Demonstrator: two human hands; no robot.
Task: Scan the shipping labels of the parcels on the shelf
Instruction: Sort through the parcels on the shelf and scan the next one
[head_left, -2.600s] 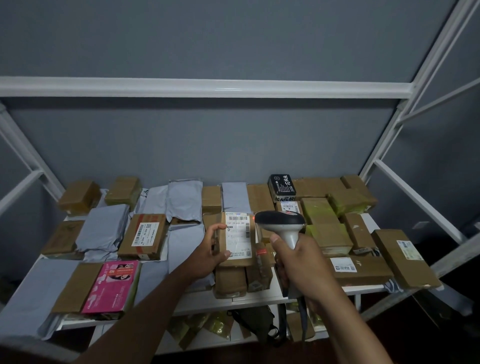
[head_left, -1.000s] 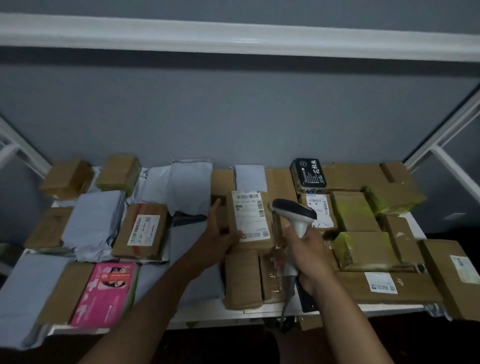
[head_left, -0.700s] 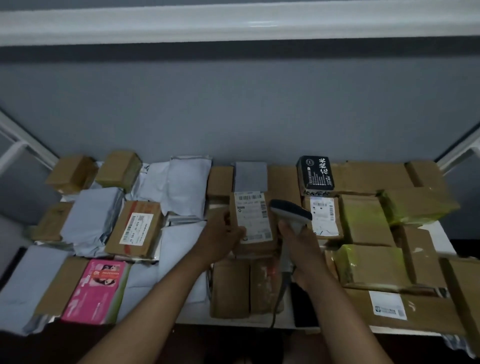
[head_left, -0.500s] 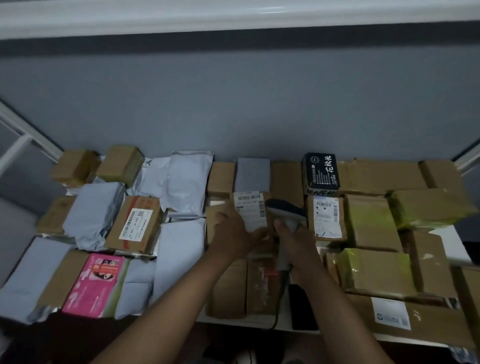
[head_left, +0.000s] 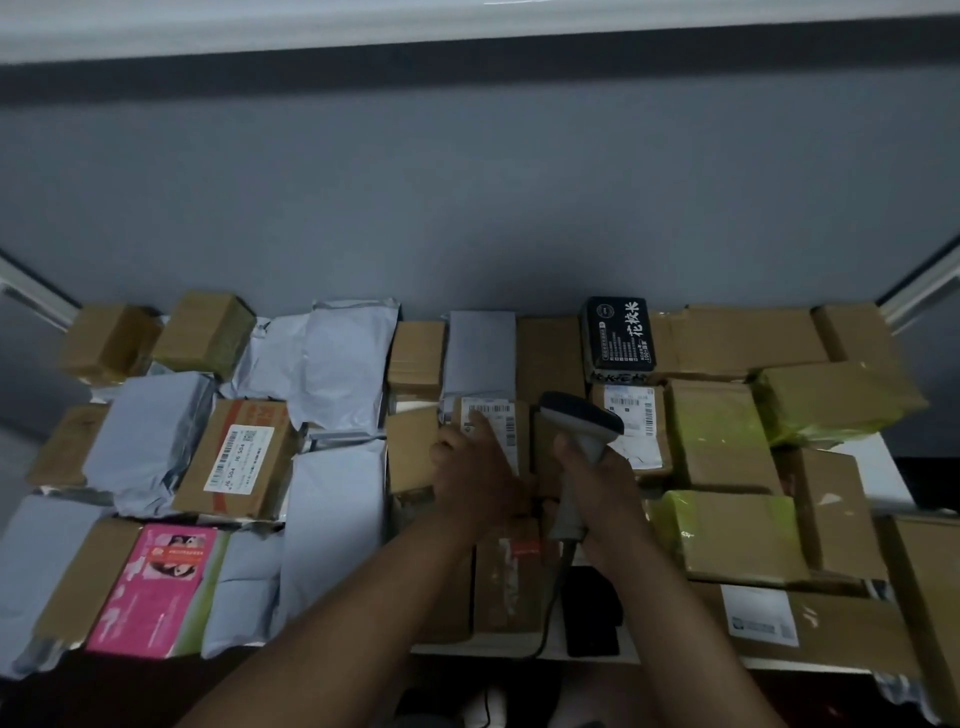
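A brown cardboard parcel (head_left: 511, 415) with a white shipping label (head_left: 493, 410) lies mid-shelf among the other parcels. My left hand (head_left: 475, 473) grips its left part, thumb lying across the label and covering the lower half. My right hand (head_left: 602, 493) is curled round the handle of a grey barcode scanner (head_left: 579, 423). The scanner head hovers just right of that label. Right of the scanner lies another labelled brown parcel (head_left: 631, 421).
The white shelf (head_left: 878, 467) is packed with brown boxes, grey mailer bags (head_left: 150, 436), a pink box (head_left: 156, 587), a black packet (head_left: 618, 332), yellow-taped boxes (head_left: 727, 535) and a labelled box (head_left: 236, 457). A grey wall stands behind; white frame bars run above and at both sides.
My left hand has lowered the labelled parcel from tilted-up to flat among the others and slid over its label. The scanner stays beside it. The camera has moved closer and looks down.
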